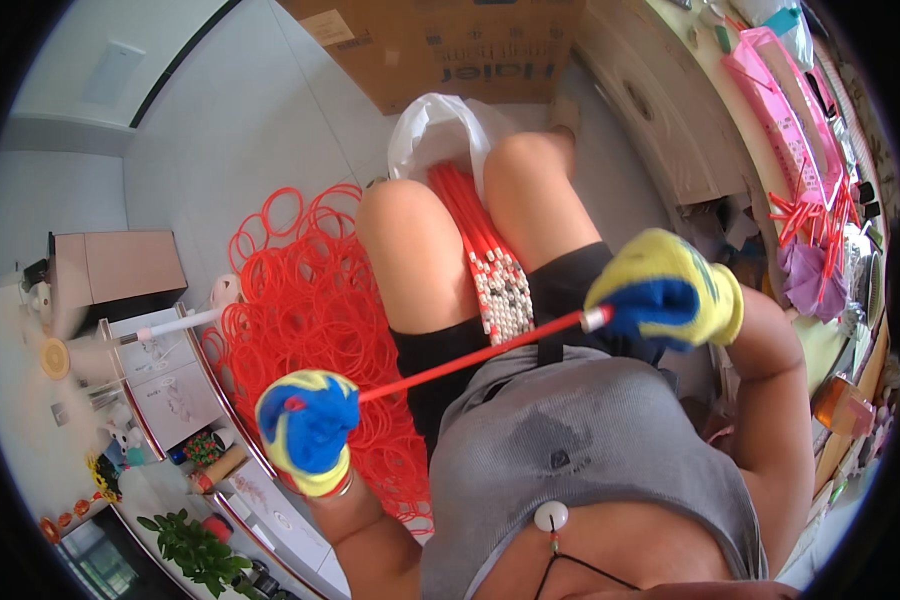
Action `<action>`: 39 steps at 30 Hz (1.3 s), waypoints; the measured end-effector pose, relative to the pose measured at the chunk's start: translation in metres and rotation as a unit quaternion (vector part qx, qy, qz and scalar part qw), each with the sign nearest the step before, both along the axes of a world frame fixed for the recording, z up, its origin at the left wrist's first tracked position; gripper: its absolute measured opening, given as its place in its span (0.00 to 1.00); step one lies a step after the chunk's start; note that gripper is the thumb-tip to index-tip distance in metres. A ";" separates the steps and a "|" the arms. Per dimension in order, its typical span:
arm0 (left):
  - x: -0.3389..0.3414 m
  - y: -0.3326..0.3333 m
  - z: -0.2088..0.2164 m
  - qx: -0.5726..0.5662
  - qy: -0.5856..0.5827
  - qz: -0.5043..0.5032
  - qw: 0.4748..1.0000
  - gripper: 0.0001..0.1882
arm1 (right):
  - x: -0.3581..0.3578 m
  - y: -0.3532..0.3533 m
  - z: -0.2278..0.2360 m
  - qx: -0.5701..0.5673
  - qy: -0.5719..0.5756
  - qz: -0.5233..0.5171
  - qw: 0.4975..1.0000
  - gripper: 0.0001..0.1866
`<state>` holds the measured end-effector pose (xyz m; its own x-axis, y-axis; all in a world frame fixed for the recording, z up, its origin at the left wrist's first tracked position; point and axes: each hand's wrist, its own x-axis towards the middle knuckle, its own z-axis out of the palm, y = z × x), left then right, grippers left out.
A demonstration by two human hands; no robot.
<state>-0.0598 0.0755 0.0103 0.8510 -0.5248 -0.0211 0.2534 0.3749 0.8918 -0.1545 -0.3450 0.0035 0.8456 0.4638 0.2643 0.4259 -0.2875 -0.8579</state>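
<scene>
A thin red tube (pixel 470 359) runs straight between my hands, over my lap. My left hand (pixel 310 425), in a yellow and blue work glove, is closed around one end, and a bit of red shows at its fingers. My right hand (pixel 665 295), gloved alike, is closed near the other end, where a white tip (pixel 596 319) sticks out. Between my thighs lies a bundle of red tubes (pixel 462 205) with many white ends (pixel 505 305) facing me. A white plastic bag (pixel 435 125) stands beyond it, between my knees.
A big heap of red rings (pixel 305 320) covers the floor at left. A cardboard box (pixel 450 50) stands ahead. Cabinets with a potted plant (pixel 195 550) line the left. On the right, a cluttered counter holds a pink basket (pixel 785 115) and more red pieces (pixel 820 225).
</scene>
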 end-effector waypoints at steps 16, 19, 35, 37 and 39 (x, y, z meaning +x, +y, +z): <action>0.003 -0.044 0.012 -0.120 -0.193 -0.012 0.974 0.23 | 0.003 0.034 0.122 0.006 -0.229 0.160 0.960 0.12; 0.004 -0.049 0.012 -0.133 -0.182 -0.021 0.974 0.24 | -0.005 0.031 0.121 -0.002 -0.222 0.147 0.964 0.12; -0.015 -0.095 -0.006 -0.012 -0.164 0.097 0.982 0.19 | -0.022 -0.060 0.045 0.067 -0.060 0.009 0.996 0.20; -0.004 -0.119 -0.008 -0.004 -0.118 -0.153 0.981 0.15 | -0.079 -0.093 0.040 0.154 -0.001 -0.139 0.978 0.22; -0.001 -0.109 -0.036 0.053 -0.167 -0.131 0.976 0.19 | -0.105 -0.094 0.017 0.316 -0.016 -0.269 0.910 0.16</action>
